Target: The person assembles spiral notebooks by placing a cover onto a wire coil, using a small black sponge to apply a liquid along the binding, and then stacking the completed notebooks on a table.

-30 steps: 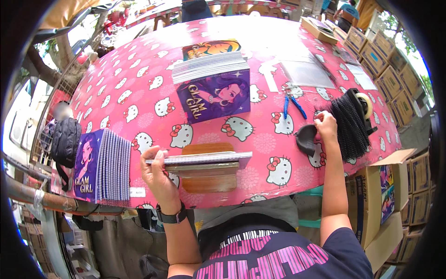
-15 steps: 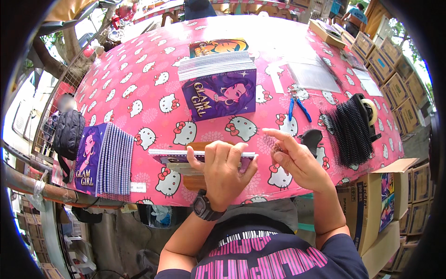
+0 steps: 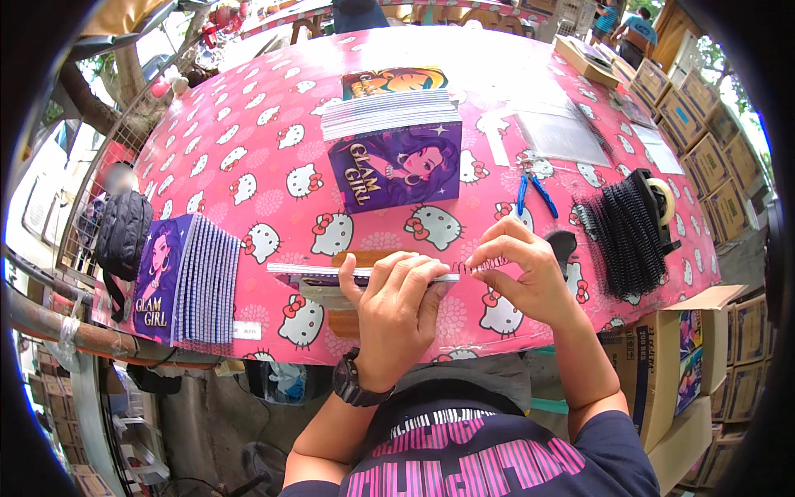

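Note:
My left hand [image 3: 396,302], with a watch on its wrist, grips a notebook [image 3: 290,272] held on edge, its page edges facing up. The notebook stands by a brown wooden piece [image 3: 343,325], which it partly covers. My right hand [image 3: 530,273] pinches a thin spiral binding coil [image 3: 492,264] between thumb and fingers. The coil's left tip meets the notebook's right end; whether it is threaded into a hole I cannot tell. Beyond my hands stands a stack of purple-covered notebooks [image 3: 397,170]. Another row of notebooks [image 3: 178,277] stands at the left.
Blue-handled pliers [image 3: 537,196] lie beyond my right hand. Farther right, a bundle of black coils [image 3: 621,236] sits beside a tape roll [image 3: 661,201]. Clear plastic sheets [image 3: 563,137] lie behind. An open carton [image 3: 662,364] stands at the table's right edge; a black bag [image 3: 124,236] is far left.
My right hand has moved left and slightly up, bringing the coil to the notebook's right end. The fingers of my left hand have shifted a little on the notebook.

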`<state>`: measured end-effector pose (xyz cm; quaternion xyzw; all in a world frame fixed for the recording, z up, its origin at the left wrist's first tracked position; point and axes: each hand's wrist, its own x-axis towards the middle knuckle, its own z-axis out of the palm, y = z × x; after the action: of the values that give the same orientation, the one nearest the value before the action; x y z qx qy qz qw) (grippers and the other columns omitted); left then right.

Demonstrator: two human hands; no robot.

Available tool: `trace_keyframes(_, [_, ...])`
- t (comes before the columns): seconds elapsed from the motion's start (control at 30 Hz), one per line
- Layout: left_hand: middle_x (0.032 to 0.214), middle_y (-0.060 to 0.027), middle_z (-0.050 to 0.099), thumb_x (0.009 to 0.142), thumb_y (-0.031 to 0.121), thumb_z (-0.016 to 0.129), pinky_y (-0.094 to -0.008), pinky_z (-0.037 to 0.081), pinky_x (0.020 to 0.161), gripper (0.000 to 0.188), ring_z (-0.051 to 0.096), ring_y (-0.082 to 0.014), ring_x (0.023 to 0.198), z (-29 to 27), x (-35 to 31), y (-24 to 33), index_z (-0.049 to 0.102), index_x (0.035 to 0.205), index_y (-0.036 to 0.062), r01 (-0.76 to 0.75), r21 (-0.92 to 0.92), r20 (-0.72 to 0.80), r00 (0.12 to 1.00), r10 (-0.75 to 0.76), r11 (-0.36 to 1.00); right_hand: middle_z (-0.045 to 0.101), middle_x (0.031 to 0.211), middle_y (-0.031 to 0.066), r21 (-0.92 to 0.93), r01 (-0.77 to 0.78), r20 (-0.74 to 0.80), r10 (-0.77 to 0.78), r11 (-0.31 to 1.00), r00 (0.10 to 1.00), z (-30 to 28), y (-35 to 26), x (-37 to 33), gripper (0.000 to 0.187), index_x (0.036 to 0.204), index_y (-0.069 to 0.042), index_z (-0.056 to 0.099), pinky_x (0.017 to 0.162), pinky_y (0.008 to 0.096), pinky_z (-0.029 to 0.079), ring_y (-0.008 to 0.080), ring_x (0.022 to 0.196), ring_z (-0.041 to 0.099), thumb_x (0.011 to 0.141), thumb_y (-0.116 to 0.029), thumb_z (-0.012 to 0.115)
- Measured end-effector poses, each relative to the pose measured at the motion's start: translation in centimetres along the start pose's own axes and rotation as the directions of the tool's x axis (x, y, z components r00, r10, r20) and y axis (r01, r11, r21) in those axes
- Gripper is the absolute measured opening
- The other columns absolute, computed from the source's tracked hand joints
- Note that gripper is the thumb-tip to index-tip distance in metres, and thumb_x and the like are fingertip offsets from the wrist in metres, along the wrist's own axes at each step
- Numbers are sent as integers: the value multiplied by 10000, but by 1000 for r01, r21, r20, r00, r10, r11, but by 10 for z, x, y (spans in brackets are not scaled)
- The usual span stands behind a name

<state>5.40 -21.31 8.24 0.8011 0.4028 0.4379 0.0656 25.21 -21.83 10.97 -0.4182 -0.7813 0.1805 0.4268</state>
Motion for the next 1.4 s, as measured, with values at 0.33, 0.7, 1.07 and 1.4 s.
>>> trace_keyframes(0.33, [881, 31, 656, 823, 163, 671, -412, 196, 1012, 85, 588, -160, 921, -11, 8, 3, 669, 909, 156, 42, -49, 84, 996, -38, 998, 556, 847, 63, -5, 74, 3, -74, 997, 997, 3, 9, -1, 189, 936, -79, 677, 702, 325, 468, 222, 810, 552, 761, -8, 696])
trace_keyframes(0.7, [883, 43, 650, 817, 171, 693, -420, 176, 1022, 101, 598, -143, 897, -2, 2, -2, 685, 917, 178, 0, -74, -36, 999, -2, 997, 612, 881, 74, 44, 15, -88, -11, 999, 996, 7, 10, -4, 209, 956, -67, 678, 669, 324, 495, 221, 809, 595, 754, -30, 719])
trace_keyframes(1.07, [933, 58, 629, 824, 185, 687, -445, 163, 1037, 118, 584, -128, 905, -4, 4, 5, 678, 941, 184, -11, -54, -10, 1000, 11, 998, 611, 832, 79, 102, -109, 161, 92, 989, 983, 2, -6, -5, 311, 1124, -46, 612, 702, 327, 499, 217, 787, 606, 820, -55, 678])
trace_keyframes(1.4, [912, 56, 569, 836, 283, 665, -504, 153, 1016, 150, 559, -140, 895, -6, 10, 8, 657, 950, 186, -79, 63, 63, 995, 75, 995, 638, 1020, 147, -561, -674, -366, 587, 481, 723, -60, 70, -70, 570, 1157, -41, 576, 823, 417, 488, 325, 942, 623, 807, -481, 668])
